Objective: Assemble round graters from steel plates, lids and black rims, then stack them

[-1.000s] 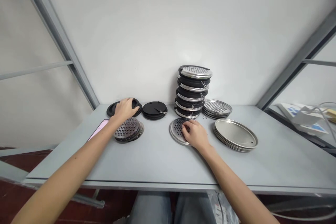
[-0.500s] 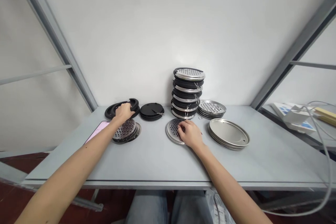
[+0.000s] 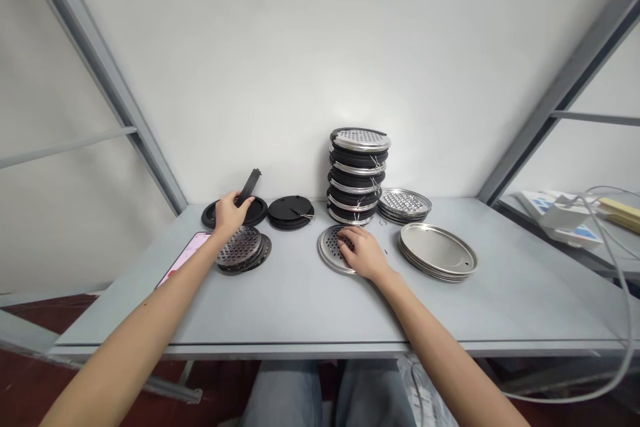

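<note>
My left hand [image 3: 231, 212], at the table's left, is closed on a black C-shaped plastic ring [image 3: 249, 187], which it holds up tilted and almost edge-on. Below it lie more black rings [image 3: 257, 212] on the table. Nearer to me, under my left wrist, is a small stack of perforated grater discs [image 3: 240, 247]. My right hand [image 3: 364, 250] rests at the table's middle with bent fingers on a round perforated metal disc [image 3: 327, 247] with a silver rim. Its palm hides the disc's right side.
Behind my right hand rises a tall stack of rimmed discs and black rings [image 3: 356, 177]. Black round plates [image 3: 290, 208] with a wire clip lie left of it. Grater discs [image 3: 404, 203] and shallow metal lids [image 3: 437, 250] are stacked on the right. A phone [image 3: 185, 255] lies at left.
My left hand has lifted one black ring off the others and tilted it up. My right hand stays on the perforated disc.
</note>
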`<act>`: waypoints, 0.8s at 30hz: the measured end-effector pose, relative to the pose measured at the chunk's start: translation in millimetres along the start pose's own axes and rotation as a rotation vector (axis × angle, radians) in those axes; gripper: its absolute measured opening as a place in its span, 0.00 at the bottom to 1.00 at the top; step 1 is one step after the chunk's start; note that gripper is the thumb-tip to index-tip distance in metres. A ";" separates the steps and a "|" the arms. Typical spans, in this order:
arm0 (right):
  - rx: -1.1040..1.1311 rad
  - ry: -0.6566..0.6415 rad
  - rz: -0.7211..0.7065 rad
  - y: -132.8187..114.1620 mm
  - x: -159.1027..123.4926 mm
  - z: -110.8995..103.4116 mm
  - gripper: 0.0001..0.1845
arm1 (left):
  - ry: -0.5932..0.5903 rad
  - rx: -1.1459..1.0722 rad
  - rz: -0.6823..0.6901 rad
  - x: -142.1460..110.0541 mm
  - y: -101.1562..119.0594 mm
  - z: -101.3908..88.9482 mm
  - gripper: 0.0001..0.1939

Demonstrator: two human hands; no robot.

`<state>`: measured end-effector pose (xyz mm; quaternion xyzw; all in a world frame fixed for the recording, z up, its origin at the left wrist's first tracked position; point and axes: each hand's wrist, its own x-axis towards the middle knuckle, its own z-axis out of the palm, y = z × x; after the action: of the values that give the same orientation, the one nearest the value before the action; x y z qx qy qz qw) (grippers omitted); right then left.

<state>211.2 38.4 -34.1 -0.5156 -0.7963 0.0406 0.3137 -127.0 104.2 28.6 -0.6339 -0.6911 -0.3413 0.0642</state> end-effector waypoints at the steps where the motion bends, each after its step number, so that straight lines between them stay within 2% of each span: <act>1: -0.002 0.000 0.002 0.2 0.2 0.2 0.13 | 0.015 -0.027 0.014 -1.3 0.3 -1.9 0.20; 4: -0.014 0.002 -0.019 0.5 1.3 -0.7 0.16 | 0.066 -0.152 0.149 -8.8 2.9 -13.6 0.18; 6: -0.028 -0.005 -0.031 0.7 2.1 -3.1 0.16 | 0.080 -0.249 0.309 -16.7 6.0 -25.5 0.17; 8: -0.062 -0.014 0.017 1.1 2.6 -6.8 0.15 | 0.070 -0.295 0.479 -26.3 10.6 -38.8 0.16; 12: -0.193 0.019 0.233 2.2 1.3 -13.6 0.17 | -0.047 -0.280 0.862 -48.1 24.5 -59.3 0.11; 15: -0.295 0.048 0.260 1.6 -0.6 -15.1 0.17 | -0.147 -0.186 1.052 -64.7 33.8 -58.9 0.13; 19: -0.343 0.049 0.249 -0.5 -2.1 -14.7 0.14 | -0.164 -0.247 1.190 -84.1 36.6 -40.5 0.15; 24: -0.346 0.015 0.243 1.0 -1.9 -13.9 0.15 | -0.253 -0.254 1.158 -101.5 28.5 -29.7 0.18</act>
<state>220.0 33.6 -24.2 -0.6542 -0.7210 -0.0631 0.2195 -91.9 2.3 9.3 -0.9454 -0.1898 -0.2526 0.0804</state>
